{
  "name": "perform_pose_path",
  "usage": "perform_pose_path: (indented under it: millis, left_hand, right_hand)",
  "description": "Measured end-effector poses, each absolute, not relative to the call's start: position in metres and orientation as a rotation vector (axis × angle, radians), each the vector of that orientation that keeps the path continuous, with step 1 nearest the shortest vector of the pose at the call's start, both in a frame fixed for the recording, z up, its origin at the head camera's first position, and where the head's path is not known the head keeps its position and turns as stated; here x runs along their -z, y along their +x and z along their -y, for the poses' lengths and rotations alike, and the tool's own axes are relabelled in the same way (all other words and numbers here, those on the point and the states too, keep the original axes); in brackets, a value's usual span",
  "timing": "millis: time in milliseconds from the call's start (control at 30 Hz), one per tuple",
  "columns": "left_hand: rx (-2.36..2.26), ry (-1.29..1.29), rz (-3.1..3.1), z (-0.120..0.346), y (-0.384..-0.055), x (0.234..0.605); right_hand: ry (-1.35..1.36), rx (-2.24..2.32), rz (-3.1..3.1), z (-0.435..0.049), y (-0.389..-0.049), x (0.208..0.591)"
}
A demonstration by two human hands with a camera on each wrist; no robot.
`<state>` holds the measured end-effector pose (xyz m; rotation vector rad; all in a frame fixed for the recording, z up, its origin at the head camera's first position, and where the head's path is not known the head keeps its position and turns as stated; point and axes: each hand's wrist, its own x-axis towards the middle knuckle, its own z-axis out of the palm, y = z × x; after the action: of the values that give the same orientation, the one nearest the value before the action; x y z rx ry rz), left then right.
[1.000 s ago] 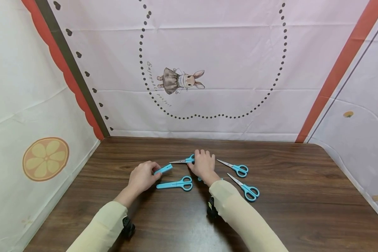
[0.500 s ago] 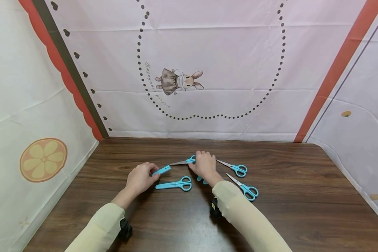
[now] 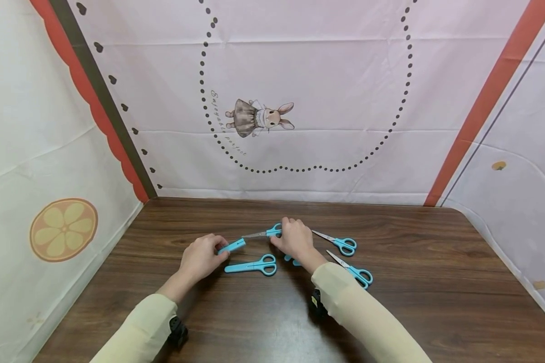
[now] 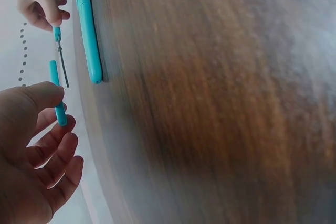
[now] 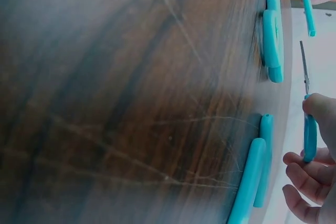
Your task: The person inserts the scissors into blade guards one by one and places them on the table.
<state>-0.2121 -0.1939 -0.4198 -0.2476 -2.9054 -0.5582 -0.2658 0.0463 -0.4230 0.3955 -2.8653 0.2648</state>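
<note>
My left hand (image 3: 200, 257) pinches a light blue scissor blade cover (image 3: 232, 246) between thumb and fingers, its slotted end pointing right. Opposite it, my right hand (image 3: 295, 239) grips a pair of scissors (image 3: 272, 231) by the blue handle loops. The closed blades point left, their tip close beside the cover's slotted end. In the left wrist view the bare blade (image 4: 63, 66) runs alongside the upper part of the cover (image 4: 54, 74). Just in front of both hands, a second pair of scissors (image 3: 251, 265) lies with its blades inside a cover.
Right of my right hand, two uncovered scissors lie on the wooden table (image 3: 254, 312), one pair farther back (image 3: 345, 245) and one nearer (image 3: 360, 276). Two blue covers (image 3: 296, 262) lie partly hidden under the right wrist. A printed cloth (image 3: 336, 101) stands behind the table.
The left hand and its cover have shifted slightly left and towards me. The scissors' tip has also moved slightly left, and the right forearm has swung a little right. Both grips are kept.
</note>
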Motion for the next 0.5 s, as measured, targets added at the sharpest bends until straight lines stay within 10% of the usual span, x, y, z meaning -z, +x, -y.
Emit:
perform_pose_path:
  millis: [500]
  left_hand:
    - [0.54,-0.292,2.875,0.196,-0.206,0.42]
  right_hand:
    - [0.464,-0.313,2.796,-0.055,-0.249,0.417]
